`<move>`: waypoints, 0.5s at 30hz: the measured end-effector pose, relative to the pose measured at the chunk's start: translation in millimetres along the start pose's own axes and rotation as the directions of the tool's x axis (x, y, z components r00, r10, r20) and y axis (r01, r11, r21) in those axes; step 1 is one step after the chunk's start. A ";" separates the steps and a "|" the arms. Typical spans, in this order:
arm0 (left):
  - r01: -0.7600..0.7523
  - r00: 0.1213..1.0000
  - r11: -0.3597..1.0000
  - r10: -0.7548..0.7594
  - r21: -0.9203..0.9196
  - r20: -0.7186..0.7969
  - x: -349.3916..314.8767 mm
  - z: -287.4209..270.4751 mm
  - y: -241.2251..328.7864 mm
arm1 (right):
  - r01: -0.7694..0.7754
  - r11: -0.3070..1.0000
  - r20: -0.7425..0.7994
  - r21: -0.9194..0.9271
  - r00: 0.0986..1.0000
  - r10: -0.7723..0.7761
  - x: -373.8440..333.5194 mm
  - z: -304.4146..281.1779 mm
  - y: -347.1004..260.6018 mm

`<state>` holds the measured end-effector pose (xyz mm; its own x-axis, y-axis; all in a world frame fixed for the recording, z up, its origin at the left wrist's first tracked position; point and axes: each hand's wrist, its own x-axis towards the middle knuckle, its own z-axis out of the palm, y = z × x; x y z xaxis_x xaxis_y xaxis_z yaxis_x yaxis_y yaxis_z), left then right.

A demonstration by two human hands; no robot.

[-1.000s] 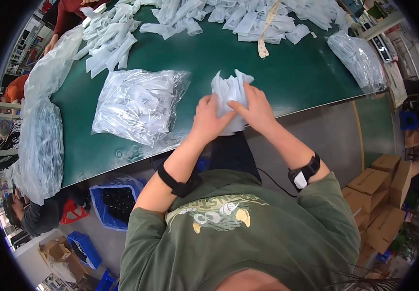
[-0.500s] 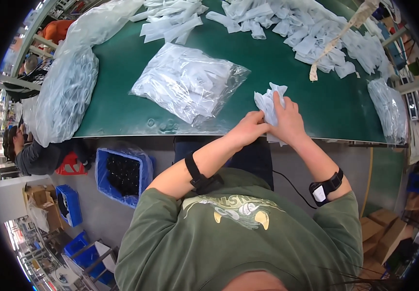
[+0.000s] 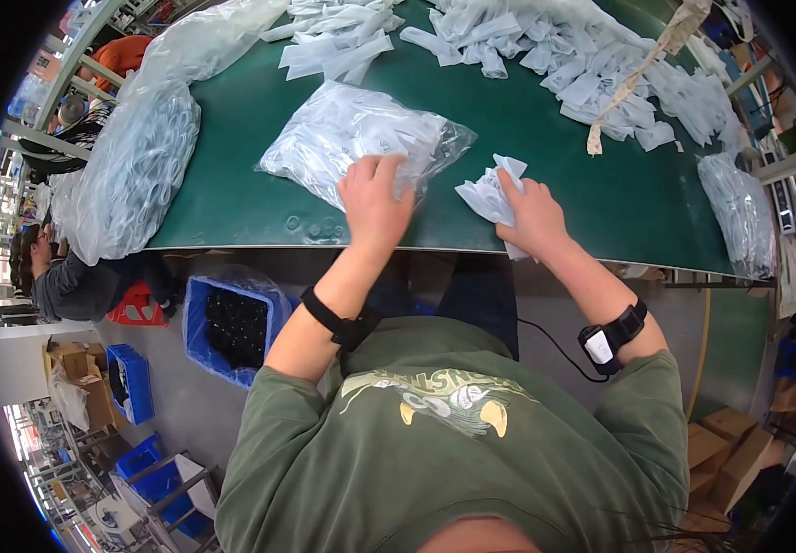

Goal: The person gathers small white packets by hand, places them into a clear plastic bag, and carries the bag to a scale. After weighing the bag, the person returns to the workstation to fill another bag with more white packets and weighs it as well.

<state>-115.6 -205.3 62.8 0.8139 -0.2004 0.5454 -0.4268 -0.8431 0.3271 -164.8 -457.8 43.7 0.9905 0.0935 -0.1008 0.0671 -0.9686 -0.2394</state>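
A clear plastic bag (image 3: 320, 129) stuffed with white packets lies on the green tabletop in front of me. My left hand (image 3: 377, 205) is over its near right side, fingers curved onto the film and thumb apart; no firm grip shows. To the right, near the table edge, my right hand (image 3: 534, 217) is closed around a bunch of small white plastic packets (image 3: 485, 195). The ends of the bunch stick out to the left and above the fingers, and another bit hangs below the hand. My palm hides the rest.
Loose white packets (image 3: 591, 88) are heaped along the far right, with another pile (image 3: 343, 41) at the far middle. Filled clear bags stand at the left (image 3: 145, 166) and right (image 3: 737, 212) edges. A tan strip (image 3: 624, 88) hangs at right. A lined blue bin (image 3: 197, 318) and a seated person are left.
My left hand has left the packet bunch and moved left and away from me onto the filled bag. My right hand, still holding the bunch, has shifted slightly left.
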 end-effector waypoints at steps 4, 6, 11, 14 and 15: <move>0.350 0.931 0.848 -0.269 -0.397 0.246 -1.2 -16.9 -18.0 | 0.225 0.946 0.028 0.234 0.971 -0.238 3.3 -16.3 0.2; 0.333 0.943 0.822 -0.278 -0.463 0.183 2.2 -22.6 -19.8 | 0.332 0.877 0.013 0.347 0.933 -0.359 10.9 -23.1 -11.7; 0.236 0.963 0.799 -0.269 -0.553 0.022 10.3 -43.7 -16.7 | 0.439 0.824 -0.123 0.358 0.897 -0.425 58.7 -24.1 -91.1; 0.205 0.971 0.825 -0.240 -0.527 0.001 10.5 -49.4 -10.3 | 0.354 0.888 -0.217 0.294 0.929 -0.298 84.0 -5.8 -130.4; 0.197 0.974 0.832 -0.228 -0.519 0.005 9.8 -51.6 -8.8 | 0.304 0.914 -0.265 0.268 0.936 -0.234 91.6 1.6 -138.8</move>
<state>-124.2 -174.1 105.0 0.8916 -0.0058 0.4528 -0.3993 -0.4818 0.7800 -83.6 -314.4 66.2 0.9427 0.2533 0.2173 0.3308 -0.7953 -0.5080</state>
